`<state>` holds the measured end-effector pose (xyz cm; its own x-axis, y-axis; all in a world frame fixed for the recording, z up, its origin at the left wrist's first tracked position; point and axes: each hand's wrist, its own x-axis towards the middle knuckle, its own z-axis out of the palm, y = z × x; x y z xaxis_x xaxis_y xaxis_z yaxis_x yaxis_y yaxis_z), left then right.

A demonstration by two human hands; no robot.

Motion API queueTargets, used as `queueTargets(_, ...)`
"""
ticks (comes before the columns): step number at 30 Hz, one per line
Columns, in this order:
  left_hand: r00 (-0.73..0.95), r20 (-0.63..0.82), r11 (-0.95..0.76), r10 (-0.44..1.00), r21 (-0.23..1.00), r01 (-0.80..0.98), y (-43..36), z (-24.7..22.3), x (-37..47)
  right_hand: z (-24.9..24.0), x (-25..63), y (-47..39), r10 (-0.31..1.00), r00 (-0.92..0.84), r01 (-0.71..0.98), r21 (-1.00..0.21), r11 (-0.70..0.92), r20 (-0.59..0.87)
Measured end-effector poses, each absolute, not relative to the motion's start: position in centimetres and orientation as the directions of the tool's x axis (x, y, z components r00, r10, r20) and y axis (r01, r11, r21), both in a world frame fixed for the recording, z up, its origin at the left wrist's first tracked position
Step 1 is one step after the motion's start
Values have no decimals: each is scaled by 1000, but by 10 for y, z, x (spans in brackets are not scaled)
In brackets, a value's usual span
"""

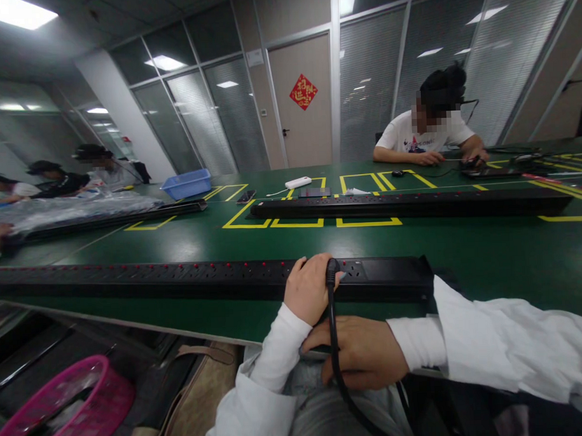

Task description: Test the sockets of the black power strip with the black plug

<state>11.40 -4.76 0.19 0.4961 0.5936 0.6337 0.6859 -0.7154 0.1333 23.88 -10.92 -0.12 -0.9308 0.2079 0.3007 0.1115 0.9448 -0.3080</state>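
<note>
A long black power strip (217, 287) with a row of sockets and small red switches lies along the near table edge. My left hand (310, 287) rests on it near its right end, fingers closed around a black plug (331, 267) that sits at the sockets. A thick black cord (334, 343) hangs from the plug and passes in front of my right hand (365, 352). That hand is lower, at the table edge, with its fingers apart and bent; what lies under its fingertips is partly hidden.
Another black power strip (414, 204) lies farther back on the green table (201, 243). Beyond it are a blue basket (187, 185), a white device (298, 182) and a seated co-worker (426, 134). Plastic-wrapped strips (71, 216) lie left; a pink basket (104, 402) stands below.
</note>
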Motion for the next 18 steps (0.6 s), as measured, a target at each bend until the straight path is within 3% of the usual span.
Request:
queueTargets(12,516,640,-722,570,91,685,-48,2,114,-3,239,-110,228,-924,112,-354,928,307)
queueTargets(18,521,647,-726,557,75,683,-48,1,113,10,241,-107,321,-901,80,-614,785,292)
